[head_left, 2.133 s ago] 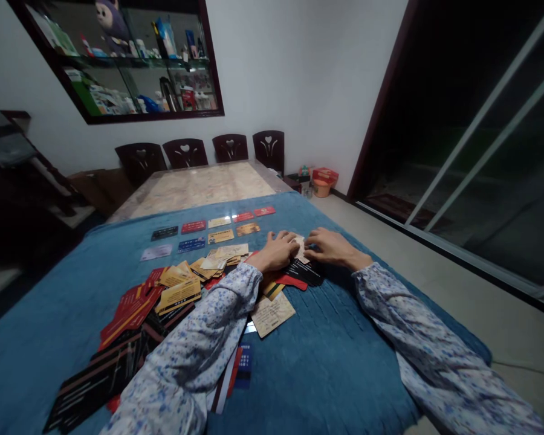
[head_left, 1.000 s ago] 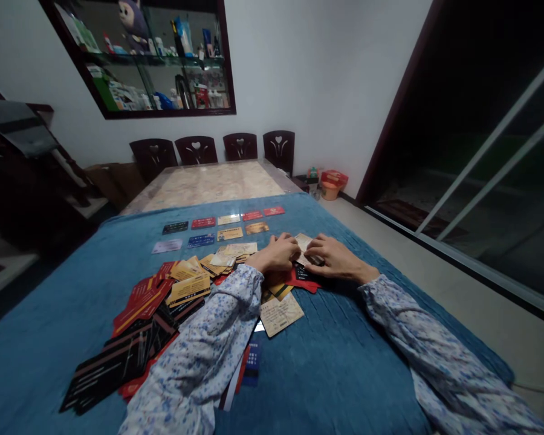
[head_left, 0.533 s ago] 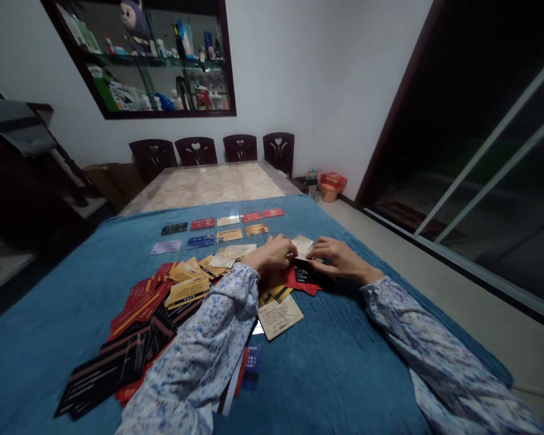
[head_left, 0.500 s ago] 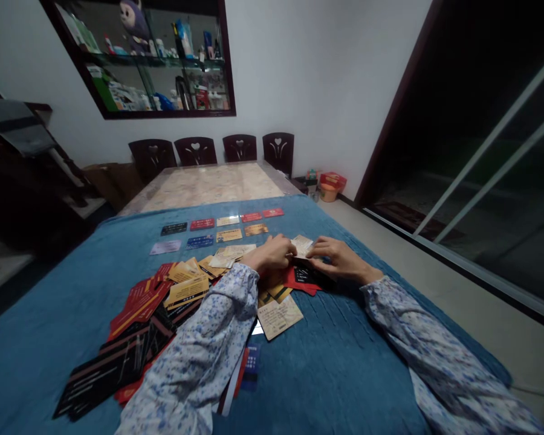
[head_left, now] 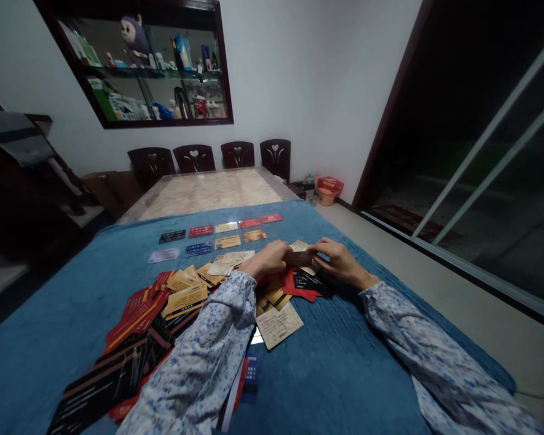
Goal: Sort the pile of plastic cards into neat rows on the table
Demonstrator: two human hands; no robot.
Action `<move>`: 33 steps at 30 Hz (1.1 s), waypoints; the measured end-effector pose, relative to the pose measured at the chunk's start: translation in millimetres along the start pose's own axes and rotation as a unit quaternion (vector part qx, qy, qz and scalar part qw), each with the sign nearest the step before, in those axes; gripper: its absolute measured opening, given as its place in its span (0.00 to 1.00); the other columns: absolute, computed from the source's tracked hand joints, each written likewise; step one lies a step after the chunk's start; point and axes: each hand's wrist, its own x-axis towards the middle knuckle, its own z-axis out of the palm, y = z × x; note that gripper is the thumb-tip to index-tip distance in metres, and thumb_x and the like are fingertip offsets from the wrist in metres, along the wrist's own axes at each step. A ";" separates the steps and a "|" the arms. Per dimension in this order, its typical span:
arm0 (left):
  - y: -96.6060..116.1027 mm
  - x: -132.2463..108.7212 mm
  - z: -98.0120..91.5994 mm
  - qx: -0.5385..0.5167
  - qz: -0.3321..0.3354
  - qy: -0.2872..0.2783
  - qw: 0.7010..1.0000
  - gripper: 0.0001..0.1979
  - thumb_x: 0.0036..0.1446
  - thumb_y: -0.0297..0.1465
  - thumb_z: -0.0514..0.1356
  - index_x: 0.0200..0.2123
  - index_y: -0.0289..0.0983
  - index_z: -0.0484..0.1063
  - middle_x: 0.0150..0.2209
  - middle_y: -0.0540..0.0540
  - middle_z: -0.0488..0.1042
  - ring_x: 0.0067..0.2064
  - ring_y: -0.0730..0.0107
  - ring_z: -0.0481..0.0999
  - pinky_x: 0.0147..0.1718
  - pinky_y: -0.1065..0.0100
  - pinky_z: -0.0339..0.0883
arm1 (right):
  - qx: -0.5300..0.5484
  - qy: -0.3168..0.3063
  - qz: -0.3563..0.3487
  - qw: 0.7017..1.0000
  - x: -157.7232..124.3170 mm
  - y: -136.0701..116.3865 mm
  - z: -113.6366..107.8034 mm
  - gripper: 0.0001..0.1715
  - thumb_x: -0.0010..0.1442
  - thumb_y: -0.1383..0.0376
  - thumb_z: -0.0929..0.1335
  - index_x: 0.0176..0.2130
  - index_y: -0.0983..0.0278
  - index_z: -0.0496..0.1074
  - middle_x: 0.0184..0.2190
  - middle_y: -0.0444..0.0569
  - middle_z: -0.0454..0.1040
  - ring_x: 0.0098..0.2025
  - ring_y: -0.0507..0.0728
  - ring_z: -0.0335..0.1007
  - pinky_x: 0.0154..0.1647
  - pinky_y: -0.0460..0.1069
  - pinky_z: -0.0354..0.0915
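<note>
My left hand (head_left: 269, 261) and my right hand (head_left: 339, 261) meet over the middle of the blue cloth, fingers closed on a brownish card (head_left: 300, 258) tilted up between them. Part of it is hidden by the fingers. Cream printed cards show just behind and below it. Under my right hand lie black cards (head_left: 307, 281) on top of red ones (head_left: 294, 286). A cream card (head_left: 280, 325) rests nearer to me, over yellow cards (head_left: 276, 298). My left forearm covers part of a wide spread of yellow (head_left: 185, 300), red (head_left: 138, 311) and black cards (head_left: 102, 374).
Beyond my hands, several single cards, among them a blue card (head_left: 198, 249) and a lilac card (head_left: 164, 256), lie in rows on the blue cloth (head_left: 344, 362). Dark chairs (head_left: 275, 158) line the far end of the marble table (head_left: 213, 192).
The card between my hands is tilted up more, its face now showing. My right fingers have shifted slightly along its edge. The camera view has tipped a little upward.
</note>
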 end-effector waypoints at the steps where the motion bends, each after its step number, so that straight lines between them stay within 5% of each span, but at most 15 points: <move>1: -0.2 -0.3 0.3 -0.005 0.000 0.004 1.000 0.16 0.46 0.17 0.56 0.37 0.34 0.78 0.41 0.42 0.79 0.45 0.59 0.76 0.44 0.67 0.67 | 0.002 0.000 0.006 1.000 -0.3 0.5 0.5 0.13 0.67 0.66 0.65 0.45 0.63 0.79 0.36 0.54 0.79 0.40 0.59 0.74 0.40 0.53 0.72; 11: -5.1 -1.3 10.3 -0.060 -0.027 0.052 0.996 0.26 0.52 0.19 0.58 0.56 0.35 0.68 0.51 0.38 0.78 0.51 0.56 0.78 0.47 0.65 0.69 | -0.013 0.006 0.055 0.998 -2.8 1.7 6.6 0.15 0.67 0.67 0.65 0.51 0.60 0.75 0.39 0.53 0.78 0.38 0.59 0.73 0.41 0.53 0.71; 18: 2.5 -3.8 9.1 -0.033 -0.061 0.053 0.996 0.19 0.56 0.21 0.59 0.51 0.37 0.62 0.43 0.38 0.80 0.43 0.56 0.80 0.37 0.66 0.65 | -0.028 0.004 0.053 0.998 -2.5 0.9 7.0 0.14 0.67 0.67 0.64 0.49 0.61 0.75 0.38 0.53 0.79 0.41 0.60 0.70 0.41 0.53 0.68; 33: 10.9 -3.1 11.4 0.007 -0.098 0.059 0.993 0.09 0.64 0.24 0.52 0.47 0.36 0.65 0.46 0.36 0.78 0.47 0.53 0.78 0.44 0.60 0.64 | -0.082 -0.023 0.052 0.995 -4.8 8.0 15.2 0.24 0.63 0.65 0.65 0.58 0.63 0.73 0.40 0.57 0.74 0.43 0.64 0.65 0.46 0.58 0.66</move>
